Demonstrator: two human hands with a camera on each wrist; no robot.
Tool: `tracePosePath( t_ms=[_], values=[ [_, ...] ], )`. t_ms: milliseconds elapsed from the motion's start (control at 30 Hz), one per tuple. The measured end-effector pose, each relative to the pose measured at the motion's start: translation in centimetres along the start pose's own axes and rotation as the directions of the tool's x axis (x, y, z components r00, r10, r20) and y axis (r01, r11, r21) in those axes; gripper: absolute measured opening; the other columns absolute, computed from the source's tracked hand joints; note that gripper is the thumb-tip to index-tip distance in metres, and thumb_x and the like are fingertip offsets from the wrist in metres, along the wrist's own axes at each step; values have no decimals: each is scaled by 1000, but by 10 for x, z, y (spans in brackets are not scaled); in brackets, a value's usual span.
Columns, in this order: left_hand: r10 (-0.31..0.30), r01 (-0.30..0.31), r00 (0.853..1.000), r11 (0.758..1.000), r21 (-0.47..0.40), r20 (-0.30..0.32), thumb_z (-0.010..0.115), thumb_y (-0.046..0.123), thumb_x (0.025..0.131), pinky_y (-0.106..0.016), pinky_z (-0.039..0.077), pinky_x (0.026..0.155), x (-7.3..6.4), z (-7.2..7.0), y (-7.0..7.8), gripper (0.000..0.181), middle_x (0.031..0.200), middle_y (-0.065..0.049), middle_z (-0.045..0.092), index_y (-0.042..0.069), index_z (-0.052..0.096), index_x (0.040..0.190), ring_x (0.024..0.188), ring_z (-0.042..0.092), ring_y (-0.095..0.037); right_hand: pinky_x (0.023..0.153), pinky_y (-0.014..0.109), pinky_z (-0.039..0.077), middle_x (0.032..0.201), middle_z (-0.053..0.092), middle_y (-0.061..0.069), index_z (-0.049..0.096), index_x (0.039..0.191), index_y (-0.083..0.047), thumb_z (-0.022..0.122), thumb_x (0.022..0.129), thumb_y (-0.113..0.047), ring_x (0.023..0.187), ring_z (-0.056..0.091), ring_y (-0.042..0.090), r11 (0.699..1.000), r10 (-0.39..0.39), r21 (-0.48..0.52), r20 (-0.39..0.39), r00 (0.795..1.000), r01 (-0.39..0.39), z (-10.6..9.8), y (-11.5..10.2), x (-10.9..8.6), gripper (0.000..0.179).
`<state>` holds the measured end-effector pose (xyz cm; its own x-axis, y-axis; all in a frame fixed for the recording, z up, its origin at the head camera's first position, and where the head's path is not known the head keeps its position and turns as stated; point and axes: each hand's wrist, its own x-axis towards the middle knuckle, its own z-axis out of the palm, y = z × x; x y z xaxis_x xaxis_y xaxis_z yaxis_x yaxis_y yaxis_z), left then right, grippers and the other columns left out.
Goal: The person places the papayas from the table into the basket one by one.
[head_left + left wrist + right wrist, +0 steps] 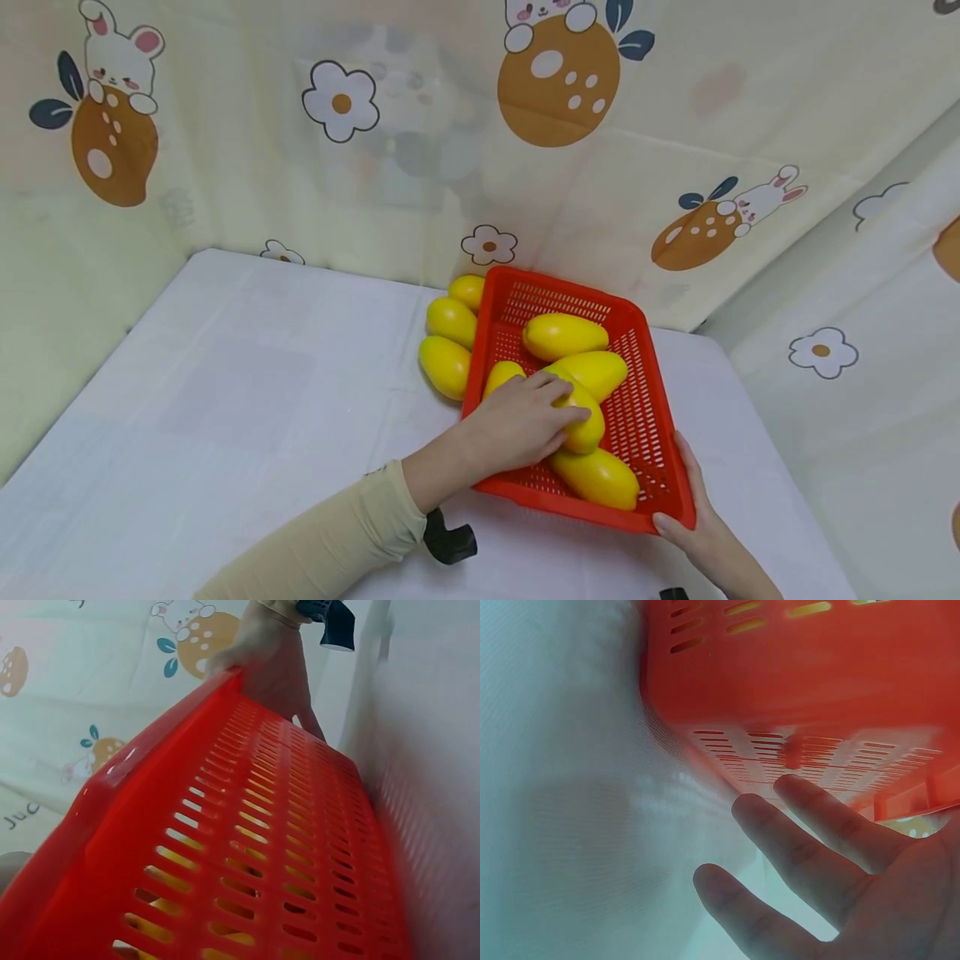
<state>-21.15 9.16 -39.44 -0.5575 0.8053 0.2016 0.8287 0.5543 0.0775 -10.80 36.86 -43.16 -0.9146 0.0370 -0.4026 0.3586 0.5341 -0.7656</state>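
Note:
A red slotted plastic basket (651, 400) holds several yellow mangoes, one of them at its far end (564, 336). My left hand (517, 421) reaches over the near left rim, its fingers bent over a mango (588, 429) in the middle of the basket. Another mango (597, 479) lies against that one at the near end. At the near right corner my right hand (705, 525) grips the basket, thumb on the rim and fingers along the outside. The right wrist view shows these fingers (802, 847) spread beside the red wall (802, 682). Left fingertips are partly hidden.
Three more mangoes (446, 367) lie in a row along the basket's left side. A white cloth (225, 417) covers the table. Behind it hangs a cream curtain (420, 192) printed with rabbits and fruit. A black wrist mount (450, 537) sits below the left sleeve.

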Motion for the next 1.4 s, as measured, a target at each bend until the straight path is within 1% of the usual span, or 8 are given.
tracePosePath(
  t_ms=[367,567,767,900,1033,1100,1200,1400],
  values=[
    [2,3,997,998,-55,80,50,47,95,-43,38,109,9,-9,-2,47,146,3,43,35,44,140,137,37,-17,85,38,56,156,-4,12,-24,139,-54,60,88,-33,124,38,28,999,-32,-6,-24,999,32,-10,-2,-4,100],
    [5,-1,997,999,-47,77,50,48,94,-42,37,110,14,-14,0,47,146,2,43,35,45,139,137,37,-17,85,37,56,156,-4,11,-23,140,-52,59,89,-32,118,42,18,998,-61,-6,-33,998,61,-15,-2,-4,99],
    [11,-10,1000,998,-60,23,48,51,94,-43,37,110,14,-18,-8,54,150,0,36,36,35,145,139,32,-19,87,39,55,156,-4,11,-24,138,-54,60,88,-34,127,34,30,1000,-11,2,-29,1000,11,-14,-1,-5,100],
    [-39,32,990,998,-61,-133,48,46,96,-41,36,110,13,-25,-29,57,152,-2,31,34,28,148,140,30,-19,90,41,54,157,-6,12,-27,138,-53,60,88,-39,130,31,36,999,43,-4,-21,999,-43,-12,0,-6,101],
    [-129,97,935,989,-112,-330,54,36,94,-37,37,110,12,-28,-59,59,149,-5,32,29,29,147,135,35,-21,91,42,53,157,-6,12,-27,140,-50,61,87,-39,131,31,35,997,72,7,-8,997,-72,-9,-1,-5,103],
    [-174,120,906,980,-158,-387,56,33,93,-37,37,110,13,-28,-75,61,148,-5,33,27,30,147,133,37,-22,90,42,53,157,-4,12,-25,141,-49,63,87,-37,130,33,34,997,70,23,-2,998,-70,-8,-1,-5,104],
    [-242,168,886,963,-212,-395,57,30,92,-41,39,108,18,-24,-98,62,148,-6,33,26,29,147,134,37,-25,90,42,53,157,-1,11,-23,141,-50,64,87,-34,129,34,32,997,59,52,1,998,-59,-7,-1,-5,104],
    [-379,321,894,914,-249,-241,55,32,94,-50,39,106,28,-2,-134,61,152,-8,31,27,28,149,138,30,-29,90,43,53,156,4,12,-21,140,-54,63,87,-37,124,40,29,993,86,82,7,996,-86,-2,1,-6,101]
  ],
)
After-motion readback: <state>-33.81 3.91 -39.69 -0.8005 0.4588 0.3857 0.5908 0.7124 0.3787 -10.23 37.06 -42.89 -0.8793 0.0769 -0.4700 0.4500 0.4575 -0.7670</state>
